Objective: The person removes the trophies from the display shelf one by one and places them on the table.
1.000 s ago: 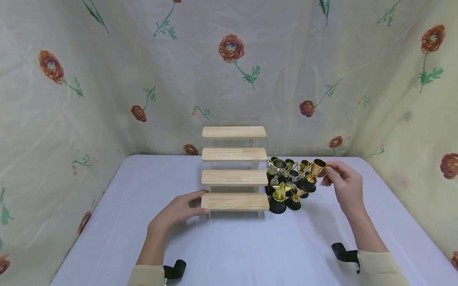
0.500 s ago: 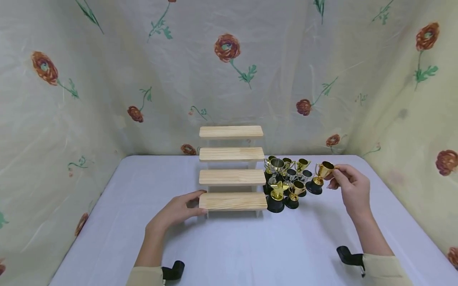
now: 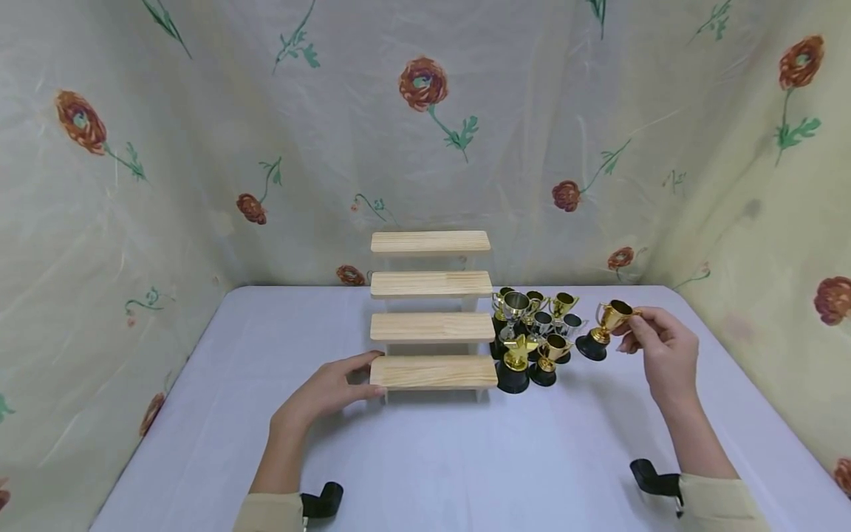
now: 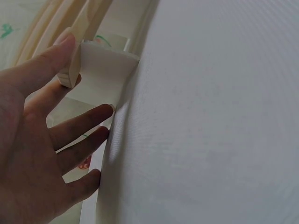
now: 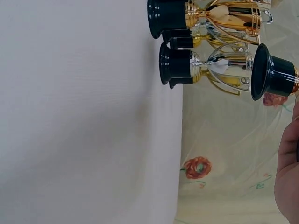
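Observation:
My left hand pinches the left end of the lowest board of a four-step wooden display stand, thumb and index finger on either side. In the left wrist view, its other fingers spread loosely below the board end. By one handle my right hand holds a small gold trophy cup, tilted slightly, its black base raised off the table in the right wrist view. Left of it, several gold and silver trophies cluster against the stand's right side, among them a gold star trophy.
A white cloth covers the table. Floral curtains hang close behind its back edge and along both sides. The stand's upper boards rise toward the back curtain.
My right hand has drawn the gold trophy cup rightward, away from the cluster, uncovering a silver trophy behind. The left hand keeps its place on the stand.

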Motion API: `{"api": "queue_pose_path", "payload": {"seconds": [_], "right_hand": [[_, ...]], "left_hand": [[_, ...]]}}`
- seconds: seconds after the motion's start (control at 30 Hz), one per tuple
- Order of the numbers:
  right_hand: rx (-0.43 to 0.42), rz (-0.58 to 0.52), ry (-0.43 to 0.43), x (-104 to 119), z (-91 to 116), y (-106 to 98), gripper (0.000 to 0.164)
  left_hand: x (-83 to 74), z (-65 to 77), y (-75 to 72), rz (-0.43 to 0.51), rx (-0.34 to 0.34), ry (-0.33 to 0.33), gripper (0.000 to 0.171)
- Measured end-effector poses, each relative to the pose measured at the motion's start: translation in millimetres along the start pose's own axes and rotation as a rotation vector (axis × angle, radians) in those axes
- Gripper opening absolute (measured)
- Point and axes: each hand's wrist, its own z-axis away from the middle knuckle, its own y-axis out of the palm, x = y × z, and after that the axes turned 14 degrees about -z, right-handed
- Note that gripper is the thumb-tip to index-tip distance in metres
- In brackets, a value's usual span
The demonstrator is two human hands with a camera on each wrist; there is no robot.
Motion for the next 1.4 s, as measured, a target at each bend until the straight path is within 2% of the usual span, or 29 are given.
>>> {"api": "queue_pose_path", "payload": {"seconds": [0.27,0.4,0.5,0.7,1.13,1.4], "right_hand": [[0.034,0.063,0.025,-13,2,-9,0.012],[0.063,0.172,0.021,-18,4,-11,0.014],[0.097,0.244,0.013,-20,5,-12,0.016],[0.194,0.293,0.047,-26,5,-17,0.02],[0.309,0.314,0.138,-39,8,-15,0.022],[0.348,0.336,0.197,-37,8,-14,0.024]], "left_hand": [[0.1,0.2,-0.4,0.002,-0.001,0.004,0.066],[0.5,0.2,-0.6,-0.004,-0.005,0.011,0.066],[1.3,0.3,0.0,-0.004,-0.007,0.012,0.066],[2.2,-0.3,1.6,-0.002,-0.006,0.006,0.066],[-0.1,0.3,-1.3,0.002,0.0,-0.009,0.067],[0.9,-0.7,-0.1,0.009,0.004,-0.009,0.067]]}}
